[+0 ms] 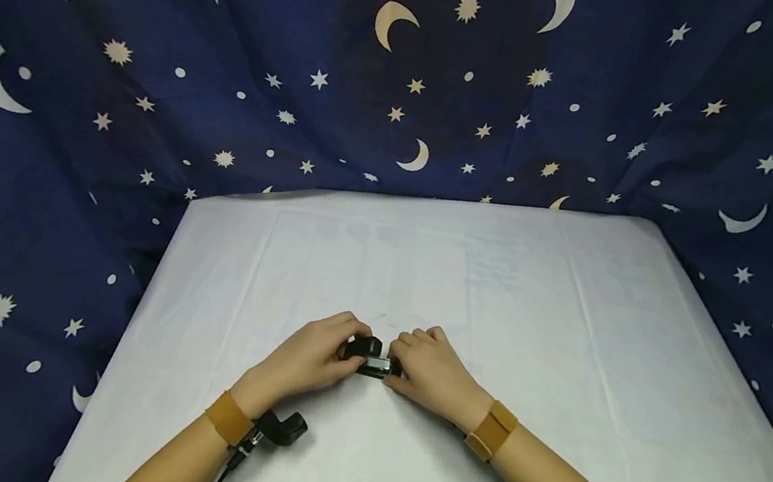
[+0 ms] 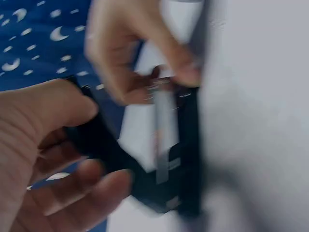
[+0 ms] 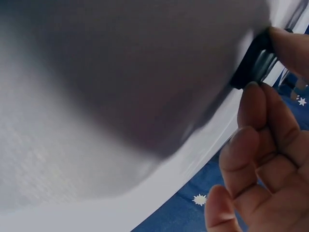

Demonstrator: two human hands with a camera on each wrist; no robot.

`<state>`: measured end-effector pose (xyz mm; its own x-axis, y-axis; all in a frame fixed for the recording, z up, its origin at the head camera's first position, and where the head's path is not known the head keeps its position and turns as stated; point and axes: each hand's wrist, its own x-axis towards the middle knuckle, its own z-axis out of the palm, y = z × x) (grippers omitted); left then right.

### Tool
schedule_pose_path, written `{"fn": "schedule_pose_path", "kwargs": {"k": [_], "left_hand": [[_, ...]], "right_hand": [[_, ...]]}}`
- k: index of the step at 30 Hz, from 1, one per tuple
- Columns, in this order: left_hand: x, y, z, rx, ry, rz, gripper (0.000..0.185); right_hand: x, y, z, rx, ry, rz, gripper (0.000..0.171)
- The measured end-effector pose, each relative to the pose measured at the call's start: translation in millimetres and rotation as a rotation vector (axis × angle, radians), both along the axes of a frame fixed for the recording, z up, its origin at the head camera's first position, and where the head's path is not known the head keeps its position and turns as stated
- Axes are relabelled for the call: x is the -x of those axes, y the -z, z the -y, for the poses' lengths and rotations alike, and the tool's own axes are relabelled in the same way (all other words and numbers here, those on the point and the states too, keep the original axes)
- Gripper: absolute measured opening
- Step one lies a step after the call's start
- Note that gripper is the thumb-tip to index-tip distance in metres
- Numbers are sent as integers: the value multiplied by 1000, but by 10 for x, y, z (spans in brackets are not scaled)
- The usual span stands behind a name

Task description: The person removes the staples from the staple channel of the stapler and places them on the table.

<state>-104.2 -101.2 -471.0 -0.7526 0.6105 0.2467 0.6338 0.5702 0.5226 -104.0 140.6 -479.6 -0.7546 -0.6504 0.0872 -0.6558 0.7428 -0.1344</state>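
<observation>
We see the left hand (image 1: 311, 355) and the right hand (image 1: 430, 370) meet knuckles-up, each with fingers curled round one end of a small black boxy plastic device (image 1: 368, 356) with a silvery strip, pinched between them. Beneath the grip lies a creased white tablecloth (image 1: 567, 345); behind it hangs dark blue moon-and-star fabric (image 1: 158, 53).

Small black object (image 1: 368, 356): plastic-looking, matt, with one narrow glossy silvery strip; pinched between left hand (image 1: 311, 357) and right hand (image 1: 434, 373). Table cover (image 1: 571, 321) under it: white cloth, matt, faintly creased. Backdrop (image 1: 155, 70) behind table cover: navy printed cloth, soft folds. Wrist straps (image 1: 491, 430): tan, matt, leather-like
</observation>
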Motion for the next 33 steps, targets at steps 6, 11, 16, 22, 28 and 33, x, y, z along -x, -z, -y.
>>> {"fn": "schedule_pose_path", "kwargs": {"k": [6,11,16,22,28,33], "left_hand": [[39,-157,300,-82,-60,150,29],[32,-130,640,-86,-111,218,27],[14,12,869,-39,-156,192,25],[14,241,981,17,-163,132,25],[-26,311,986,45,-199,150,23],[-65,273,896,143,-205,41,25]], "right_hand": [[29,-15,-34,-6,19,30,30],[24,-34,-44,1,12,47,29],[27,-36,-45,0,8,59,28],[41,-28,-34,7,2,55,27],[54,-13,-13,10,-3,56,28],[56,0,-1,12,2,66,28]]}}
